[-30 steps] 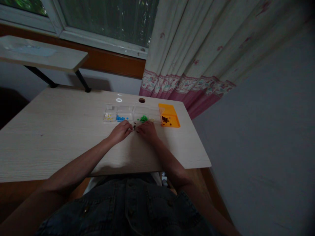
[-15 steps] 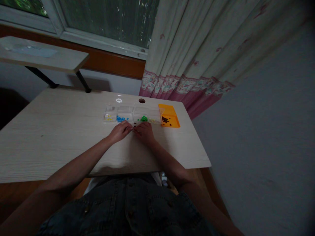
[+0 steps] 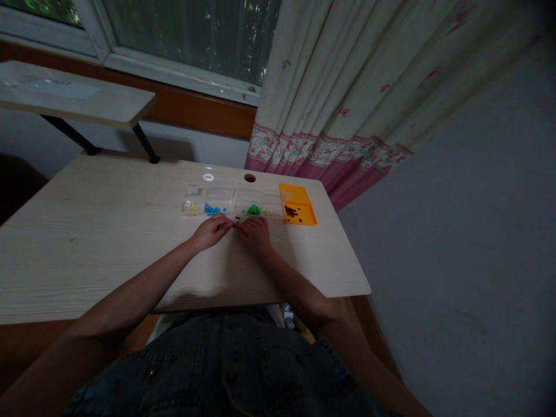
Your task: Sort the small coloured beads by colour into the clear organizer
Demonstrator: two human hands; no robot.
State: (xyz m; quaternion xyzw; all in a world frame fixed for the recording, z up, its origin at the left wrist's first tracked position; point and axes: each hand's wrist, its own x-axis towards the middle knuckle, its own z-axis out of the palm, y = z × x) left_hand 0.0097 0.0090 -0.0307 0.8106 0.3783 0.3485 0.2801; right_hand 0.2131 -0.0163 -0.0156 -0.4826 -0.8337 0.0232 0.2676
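My left hand (image 3: 211, 231) and my right hand (image 3: 256, 232) rest on the pale wooden table (image 3: 108, 231), fingertips pinched together and almost touching each other. What they pinch is too small to name. One tiny dark bead (image 3: 237, 219) lies just beyond the fingertips. Behind the hands stands a row of clear boxes (image 3: 226, 197) with yellow beads (image 3: 191, 207), blue beads (image 3: 213, 209), green beads (image 3: 253, 210) and pale beads (image 3: 268, 212). To the right lies an orange tray (image 3: 299, 200) with dark beads (image 3: 291, 212).
A cable hole (image 3: 249, 178) and a small ring (image 3: 208, 176) mark the table's far edge. A second tabletop on black legs (image 3: 73, 98) stands at the back left under the window. A flowered curtain (image 3: 347, 104) hangs at the right. The table's right edge (image 3: 347, 249) is close to the tray.
The loose dark beads between my hands have dwindled to one. Both hands have drawn closer, fingertips meeting in a pinch.
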